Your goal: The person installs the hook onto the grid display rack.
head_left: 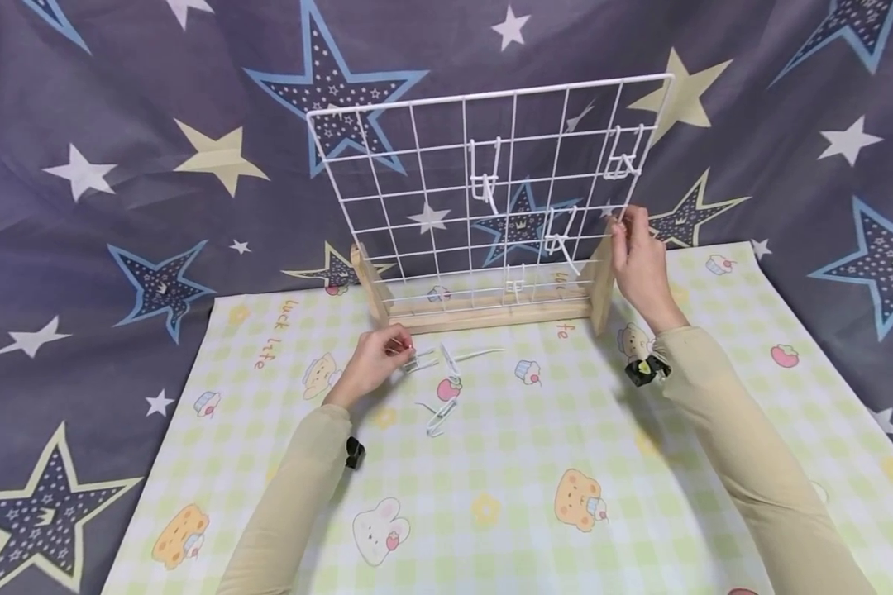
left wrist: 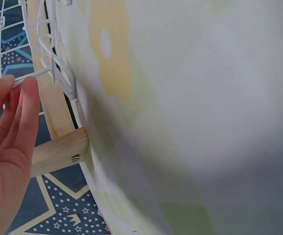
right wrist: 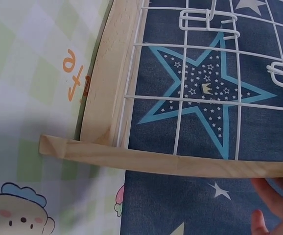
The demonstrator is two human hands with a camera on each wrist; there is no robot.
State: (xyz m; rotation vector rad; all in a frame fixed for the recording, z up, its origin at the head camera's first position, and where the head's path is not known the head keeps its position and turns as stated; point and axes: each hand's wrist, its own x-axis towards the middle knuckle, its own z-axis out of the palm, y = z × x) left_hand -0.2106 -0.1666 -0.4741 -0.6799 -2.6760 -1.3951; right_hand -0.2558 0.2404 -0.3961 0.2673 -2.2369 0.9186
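Observation:
A white wire grid rack (head_left: 439,173) stands upright in a wooden base (head_left: 491,314) with two side pieces. My right hand (head_left: 643,260) grips the top of the right wooden side piece (right wrist: 146,161), beside the grid's edge. Between thumb and fingertips, my left hand (head_left: 375,359) pinches the end of a white wire hook (left wrist: 34,76), low in front of the base's left end. More loose white hooks (head_left: 441,416) lie on the cloth to the right of that hand. Several hooks hang on the grid, among them an upper hook (head_left: 484,175) and a right-hand hook (head_left: 622,159).
A checked cloth (head_left: 506,463) with cartoon prints covers the table. Behind the rack hangs a dark curtain (head_left: 216,215) with stars. Both forearms wear sleeves, with a black wrist camera (head_left: 647,370) on the right one.

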